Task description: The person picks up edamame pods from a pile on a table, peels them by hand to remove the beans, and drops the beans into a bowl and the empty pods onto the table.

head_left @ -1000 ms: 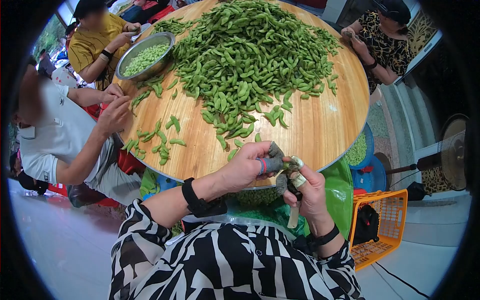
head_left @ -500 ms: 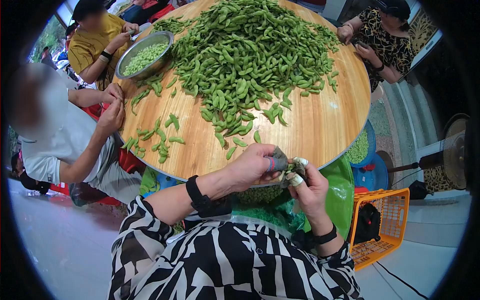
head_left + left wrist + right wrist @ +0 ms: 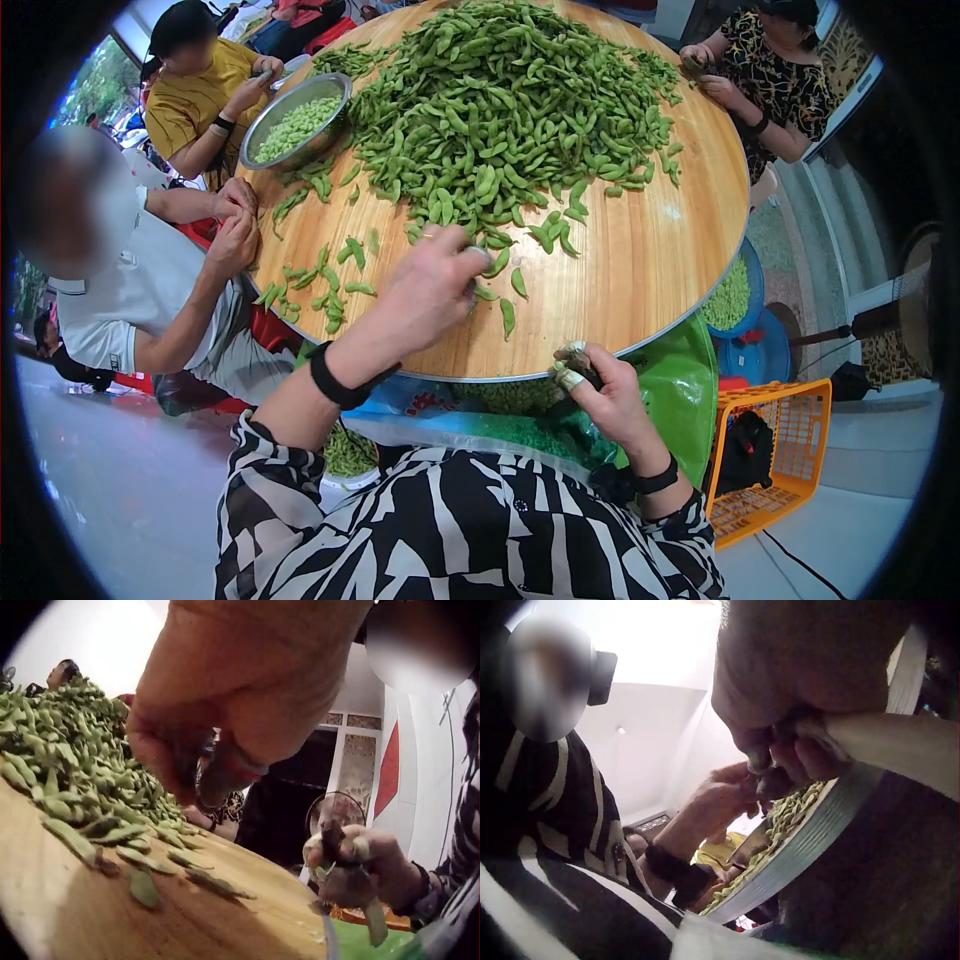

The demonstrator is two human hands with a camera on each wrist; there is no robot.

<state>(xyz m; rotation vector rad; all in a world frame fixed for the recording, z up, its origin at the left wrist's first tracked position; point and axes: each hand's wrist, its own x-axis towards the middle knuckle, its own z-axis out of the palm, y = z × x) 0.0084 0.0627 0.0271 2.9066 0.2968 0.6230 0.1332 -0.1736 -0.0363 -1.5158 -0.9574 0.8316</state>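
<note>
My left hand (image 3: 425, 295) reaches over the round wooden table (image 3: 640, 270), its curled fingers right by a green soybean pod (image 3: 497, 263) at the pile's near edge. Grey covers wrap some of its fingertips; I cannot tell whether they pinch a pod. More loose pods lie beside it, one nearest me (image 3: 508, 318). Past the table's near edge, my right hand (image 3: 610, 400) has curled fingers with pale and dark covers on the tips. It grips a pale flat strip (image 3: 900, 746), which sticks out of the fist in both wrist views.
A large heap of pods (image 3: 510, 130) covers the table's far half. A metal bowl of shelled beans (image 3: 342, 95) stands at its left. A blue basin of beans (image 3: 740, 305) and an orange crate (image 3: 815, 440) are at my right. Several people sit around the table.
My hands were together over the table's near edge. The left hand has moved away, forward and left to the loose pods. The right hand stays near the edge, slightly lower.
</note>
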